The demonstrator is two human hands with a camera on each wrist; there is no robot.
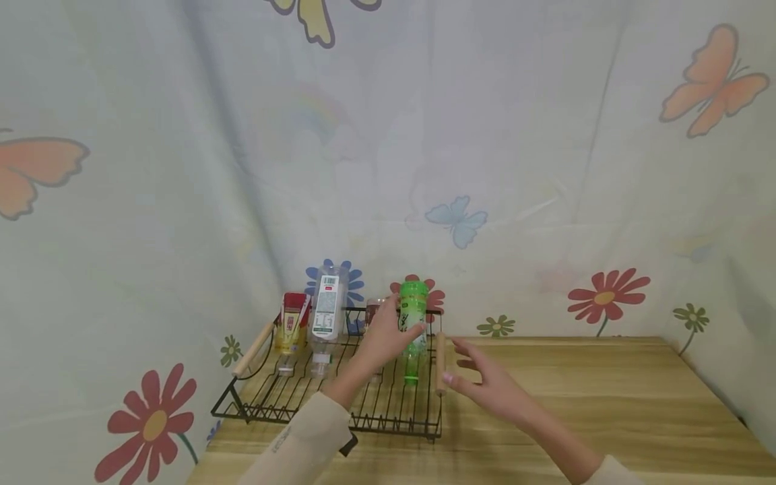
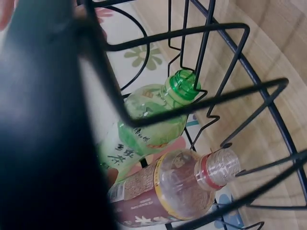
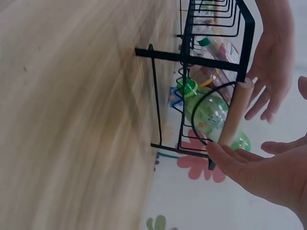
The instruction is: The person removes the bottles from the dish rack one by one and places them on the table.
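A green plastic bottle (image 1: 415, 313) stands neck down at the right end of a black wire rack (image 1: 388, 426). My left hand (image 1: 383, 333) is beside it, thumb crossing in front of the bottle in the head view. In the right wrist view, the fingers of that left hand (image 3: 274, 67) hang loosely near the bottles. My right hand (image 1: 494, 387) is at the rack's right wooden handle (image 1: 440, 364), fingers extended and fingertips right at the wood. A bottle with a dark red label (image 2: 144, 191) is next to the green one, partly hidden by my left hand in the head view.
Farther left in the rack are a clear bottle with a white label (image 1: 327, 306) and a red-and-yellow labelled bottle (image 1: 294, 323), both neck down. Another wooden handle (image 1: 253, 350) is at the left end. The wooden table (image 1: 582, 397) extends right; a patterned curtain (image 1: 515, 135) hangs behind.
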